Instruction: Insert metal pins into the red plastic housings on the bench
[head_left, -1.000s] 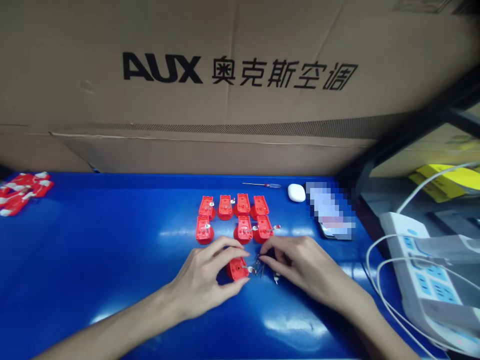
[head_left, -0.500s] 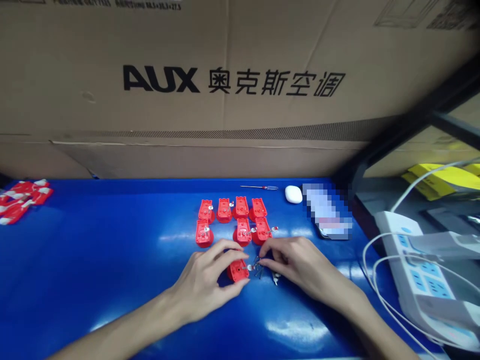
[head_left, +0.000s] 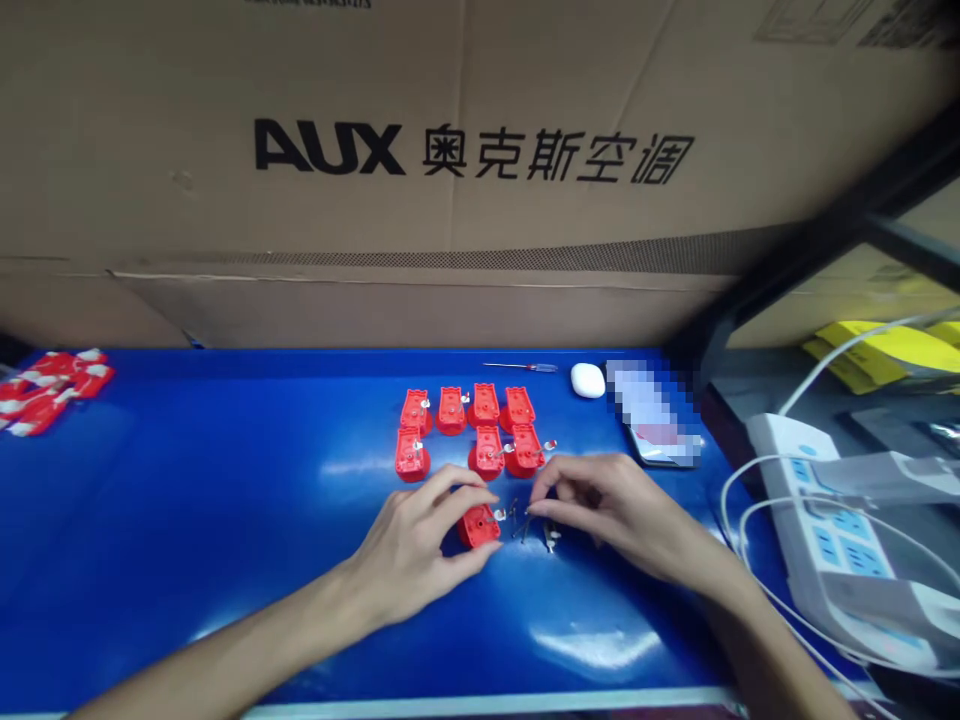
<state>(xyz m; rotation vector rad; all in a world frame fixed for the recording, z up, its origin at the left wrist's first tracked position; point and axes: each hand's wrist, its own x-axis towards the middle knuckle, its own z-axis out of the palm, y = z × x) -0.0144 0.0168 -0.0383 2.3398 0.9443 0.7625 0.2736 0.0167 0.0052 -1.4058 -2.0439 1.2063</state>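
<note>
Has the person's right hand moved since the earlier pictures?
Yes, the right hand has shifted slightly rightward, judged against the white earbud case.

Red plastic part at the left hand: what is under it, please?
The red plastic part rests on the blue workbench, the left hand around it. The surface directly beneath is covered, so it cannot be seen.

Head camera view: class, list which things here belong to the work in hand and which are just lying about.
In use: left hand around a red plastic part; right hand at small metal pins; red plastic parts in rows.

Lying about: small screwdriver; white oval case; phone; red pieces at far left; power strip.
</note>
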